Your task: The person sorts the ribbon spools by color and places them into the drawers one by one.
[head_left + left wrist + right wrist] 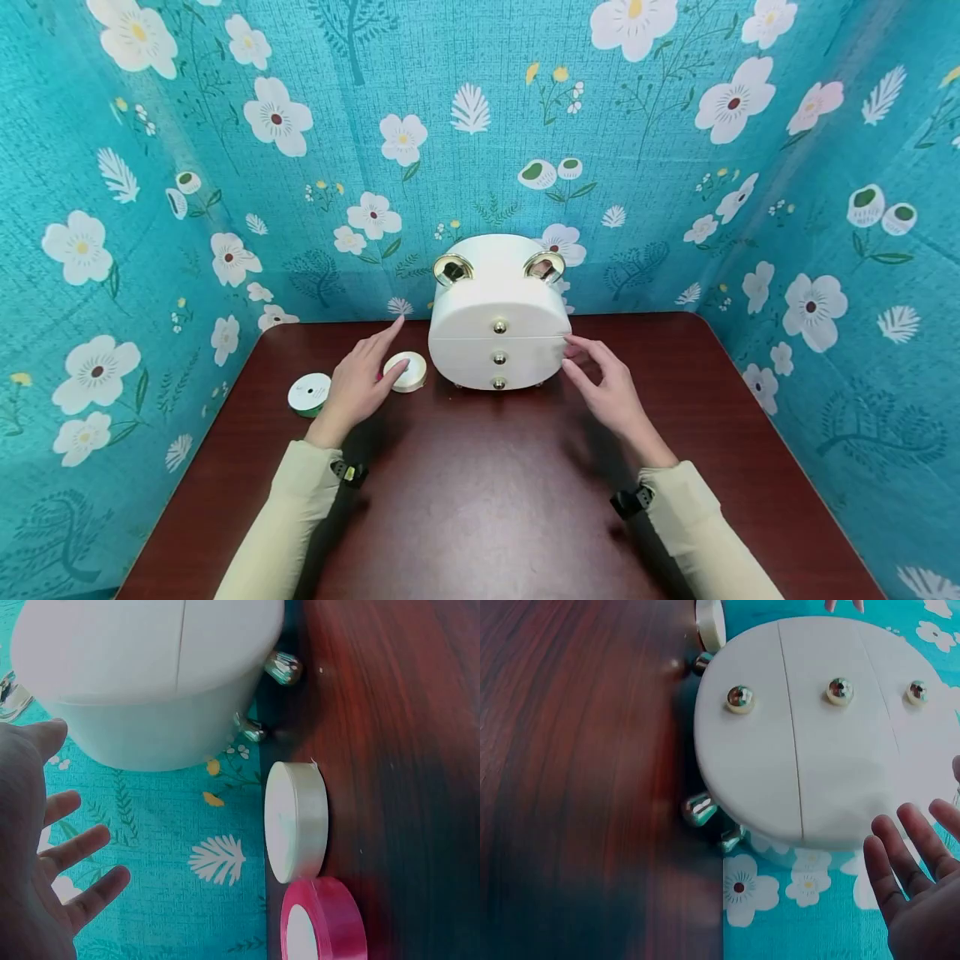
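A white oval jewelry box (501, 350) with gold knobs down its front stands at the back of the table. My right hand (609, 387) is beside its right side, fingertips right at the edge in the head view; the right wrist view shows those fingers (889, 862) spread apart and holding nothing. On the other side, my left hand (360, 379) hovers over the ribbon spools with its fingers extended and nothing in its grasp. Close by it are a cream ribbon spool (304, 825) and a pink ribbon spool (341, 919), the latter mostly hidden by the hand in the head view.
A green ribbon spool (309, 394) lies left of my left hand. Two gold ring-like fittings (453, 268) flank the box's top, and small gold feet (700, 809) support it. Blue flowered cloth (480, 158) surrounds the dark red wooden table (487, 492) at the back and sides.
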A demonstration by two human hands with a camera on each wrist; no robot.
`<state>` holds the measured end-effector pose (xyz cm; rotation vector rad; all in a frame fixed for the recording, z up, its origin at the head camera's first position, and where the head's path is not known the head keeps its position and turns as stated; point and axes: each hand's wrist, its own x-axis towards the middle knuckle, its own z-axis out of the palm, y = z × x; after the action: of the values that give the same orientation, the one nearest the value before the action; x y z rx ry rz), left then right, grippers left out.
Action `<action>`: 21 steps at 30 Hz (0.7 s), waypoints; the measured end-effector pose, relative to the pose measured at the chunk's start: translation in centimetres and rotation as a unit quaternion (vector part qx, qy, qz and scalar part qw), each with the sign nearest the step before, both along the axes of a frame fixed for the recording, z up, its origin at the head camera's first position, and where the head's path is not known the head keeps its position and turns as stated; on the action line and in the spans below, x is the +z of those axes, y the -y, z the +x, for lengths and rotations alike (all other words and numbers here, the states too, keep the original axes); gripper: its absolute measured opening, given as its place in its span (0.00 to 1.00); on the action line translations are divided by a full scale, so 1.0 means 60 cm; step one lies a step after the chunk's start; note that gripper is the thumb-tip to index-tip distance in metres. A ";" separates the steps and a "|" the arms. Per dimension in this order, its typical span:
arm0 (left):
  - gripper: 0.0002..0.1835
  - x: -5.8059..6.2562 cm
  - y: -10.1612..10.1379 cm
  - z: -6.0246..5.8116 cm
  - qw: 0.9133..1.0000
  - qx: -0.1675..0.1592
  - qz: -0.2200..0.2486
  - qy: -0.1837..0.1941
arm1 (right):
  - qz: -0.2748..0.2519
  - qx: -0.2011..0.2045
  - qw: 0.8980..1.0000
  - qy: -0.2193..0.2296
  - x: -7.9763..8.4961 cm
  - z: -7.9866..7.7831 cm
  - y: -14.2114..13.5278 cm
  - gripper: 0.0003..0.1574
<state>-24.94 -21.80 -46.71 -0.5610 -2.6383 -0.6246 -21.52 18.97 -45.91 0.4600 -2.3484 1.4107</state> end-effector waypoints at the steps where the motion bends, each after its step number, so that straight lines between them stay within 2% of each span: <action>1: 0.39 0.001 -0.002 -0.001 1.000 -0.001 0.002 0.001 | -0.003 0.004 1.000 -0.001 0.008 0.003 0.005 0.26; 5: 0.39 0.002 -0.009 -0.004 1.000 -0.002 0.008 0.008 | -0.003 0.012 1.000 -0.001 0.039 0.018 0.024 0.25; 8: 0.39 0.002 -0.013 -0.007 1.000 -0.002 0.008 0.013 | -0.003 0.016 1.000 0.001 0.046 0.018 0.032 0.24; 16: 0.39 0.005 -0.020 -0.013 1.000 -0.001 0.017 0.023 | -0.023 0.022 0.999 -0.010 0.003 -0.017 0.038 0.24; 21: 0.39 0.012 -0.026 -0.016 0.999 -0.004 0.025 0.020 | -0.034 0.040 0.999 -0.006 0.006 -0.026 0.051 0.25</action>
<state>-25.92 -20.23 -45.98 -0.5512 -2.6506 -0.7079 -23.09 15.93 -45.58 0.5471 -2.2885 1.5142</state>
